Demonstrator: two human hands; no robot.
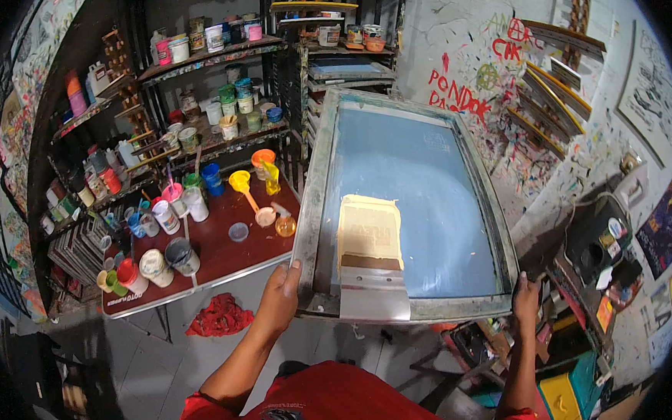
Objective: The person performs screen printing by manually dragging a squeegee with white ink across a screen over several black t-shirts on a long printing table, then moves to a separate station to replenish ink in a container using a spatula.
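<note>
A screen printing frame (315, 201) with blue mesh (446, 232) hangs in front of me, held at both near corners. My left hand (279, 297) grips its near left corner, thumb along the side. At the near right corner, my right hand (527, 300) is closed on the rail. A rectangle of cream-coloured ink (370, 221) covers the lower left of the mesh. A flat metal squeegee (375, 295) with a brownish edge lies at the near end of this ink and overlaps the front rail. Neither hand touches the squeegee.
Left stands a dark red folding table (225, 261) with ink tubs, cups and a yellow funnel (239, 181). Shelves (214, 60) of paint jars line the wall behind. A red cloth (222, 316) lies on the floor. Right is a cluttered bench with a yellow-and-teal drawer unit (563, 397).
</note>
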